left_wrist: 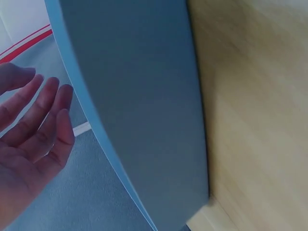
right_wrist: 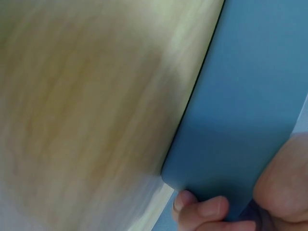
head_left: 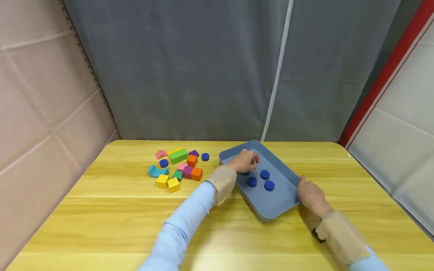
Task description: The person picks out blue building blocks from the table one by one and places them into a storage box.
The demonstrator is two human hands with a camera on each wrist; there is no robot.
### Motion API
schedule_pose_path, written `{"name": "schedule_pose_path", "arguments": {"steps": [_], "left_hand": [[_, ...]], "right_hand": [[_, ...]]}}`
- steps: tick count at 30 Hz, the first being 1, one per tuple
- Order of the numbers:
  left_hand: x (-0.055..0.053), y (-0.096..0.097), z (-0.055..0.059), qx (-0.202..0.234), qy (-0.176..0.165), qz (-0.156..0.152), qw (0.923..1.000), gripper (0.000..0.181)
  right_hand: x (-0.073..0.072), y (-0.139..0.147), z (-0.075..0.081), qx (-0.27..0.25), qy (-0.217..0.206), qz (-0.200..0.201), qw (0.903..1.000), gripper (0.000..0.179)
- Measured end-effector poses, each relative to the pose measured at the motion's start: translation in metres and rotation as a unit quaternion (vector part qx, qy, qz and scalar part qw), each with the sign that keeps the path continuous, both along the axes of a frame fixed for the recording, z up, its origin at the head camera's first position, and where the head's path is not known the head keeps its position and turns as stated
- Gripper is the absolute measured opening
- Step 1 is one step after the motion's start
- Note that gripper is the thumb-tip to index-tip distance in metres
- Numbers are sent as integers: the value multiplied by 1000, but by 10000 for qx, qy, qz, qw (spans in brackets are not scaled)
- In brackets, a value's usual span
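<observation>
The left hand's fingers (left_wrist: 45,113) were straight and spread in the left wrist view, holding nothing, beside the outer wall of the blue tray (left_wrist: 144,110). From the head camera the left hand (head_left: 243,161) hovered over the tray's far left part, its back to the lens, so whether the fingertips touched the tray floor could not be told. A dark blue disc (head_left: 245,172) was mostly hidden under that hand.

The right hand's fingers (right_wrist: 207,208) curled round the tray's edge in the right wrist view, with the thumb cut off at the lower right corner. In the head view the right hand (head_left: 310,195) gripped the tray's right rim (head_left: 294,177); the fingertips were hidden behind the wall.

The tray lay at a slant on the yellow wooden table (head_left: 112,210), right of centre. Three more blue discs (head_left: 265,180) lay plainly in it, close together near the middle.

Left of the tray, well apart from both hands, sat a loose cluster of coloured blocks (head_left: 179,169), with two further blue discs, one (head_left: 164,163) among them and one (head_left: 205,157) just at their right edge. Both wrist views were blurred, the table only a smear.
</observation>
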State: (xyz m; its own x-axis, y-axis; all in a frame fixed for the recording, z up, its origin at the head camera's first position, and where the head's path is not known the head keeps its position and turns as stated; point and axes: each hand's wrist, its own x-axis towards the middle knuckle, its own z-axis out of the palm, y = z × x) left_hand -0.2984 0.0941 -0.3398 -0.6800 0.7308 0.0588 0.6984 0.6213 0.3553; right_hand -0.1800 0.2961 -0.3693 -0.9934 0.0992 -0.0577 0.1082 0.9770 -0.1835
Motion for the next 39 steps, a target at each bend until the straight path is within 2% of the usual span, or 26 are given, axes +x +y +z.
{"name": "schedule_pose_path", "arguments": {"steps": [6,11,16,21,25,39], "left_hand": [[-4,-17,4,359,112,35,9993,19],[-7,-35,9,744,108,265,9968,17],[-10,-52,12,948,151,445,9944,16],[-15,-67,12,1027,122,699,9922,19],[-19,-78,11,1052,-40,892,9904,22],[-34,-111,5,912,-101,1177,9888,26]], "right_hand": [[0,1,-1,0,-32,15,10000,33],[0,1,-1,-32,8,3,10000,30],[0,1,0,6,29,21,10000,30],[0,1,-1,9,29,7,10000,26],[1,2,-1,4,-14,20,10000,25],[0,3,-2,-13,1,-33,10000,24]]}}
